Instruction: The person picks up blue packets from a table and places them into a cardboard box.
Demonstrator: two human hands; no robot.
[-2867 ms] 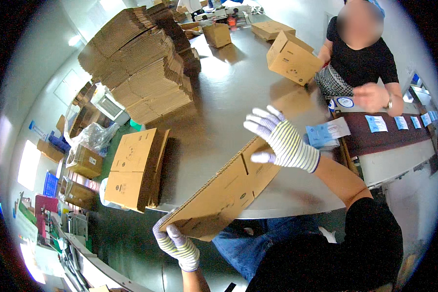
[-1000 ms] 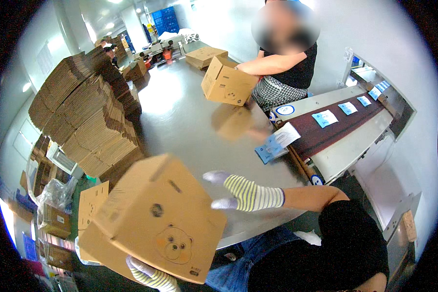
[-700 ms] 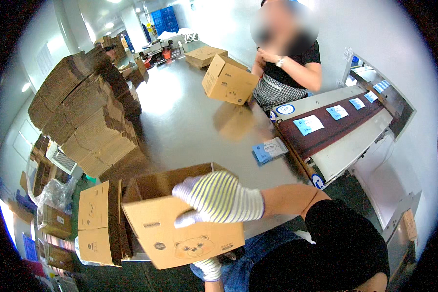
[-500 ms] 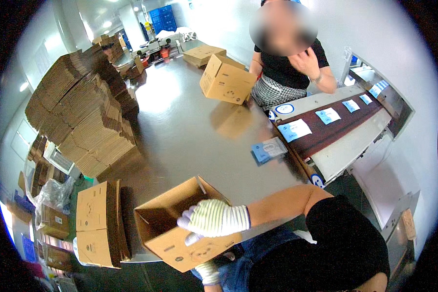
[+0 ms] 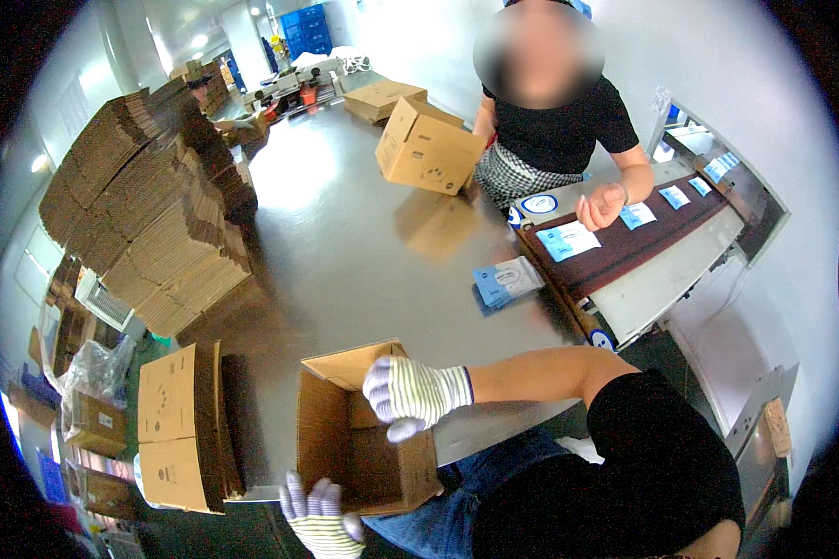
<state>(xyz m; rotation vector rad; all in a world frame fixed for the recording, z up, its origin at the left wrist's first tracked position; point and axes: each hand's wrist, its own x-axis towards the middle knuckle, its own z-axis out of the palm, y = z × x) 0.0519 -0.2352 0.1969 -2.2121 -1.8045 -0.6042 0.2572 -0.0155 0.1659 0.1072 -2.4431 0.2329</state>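
We have only one view, from a wide fisheye camera worn on the head, which looks steeply down and forward over the grey smooth table (image 5: 345, 242). It is very near to the open brown cardboard box (image 5: 364, 438) at the lower edge. Straight edges bend toward the rim, and the far hall shows small at the top.
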